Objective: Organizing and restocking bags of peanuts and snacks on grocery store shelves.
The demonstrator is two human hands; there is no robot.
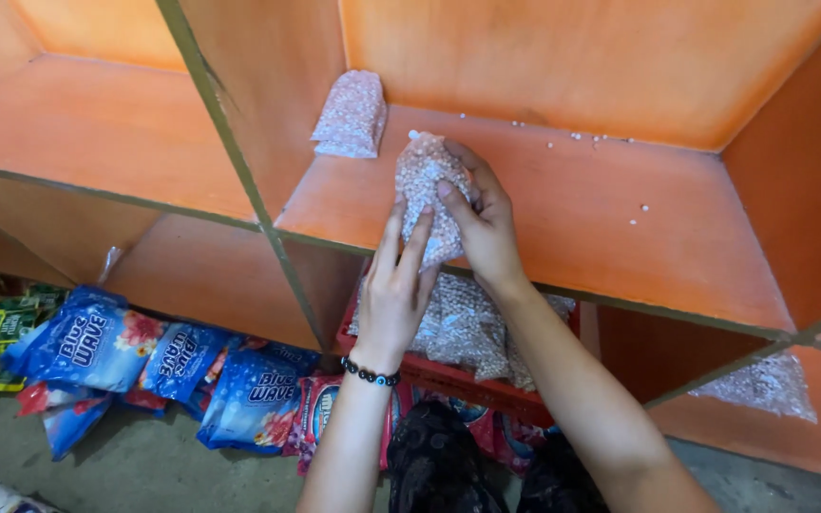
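Both hands, left hand [393,294] and right hand [483,220], grip a bead bag [427,190], fingers up.

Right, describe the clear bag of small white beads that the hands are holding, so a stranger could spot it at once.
Start at the orange wooden shelf unit and find its wide middle compartment. At its front edge, the left hand and right hand together grip a clear plastic bag of small white beads. A similar bag leans untouched against the compartment's back left corner; this one alone is in the hands.

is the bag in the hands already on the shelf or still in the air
On the shelf: the bag of white beads stands upright on the orange board, gripped by the left hand and right hand.
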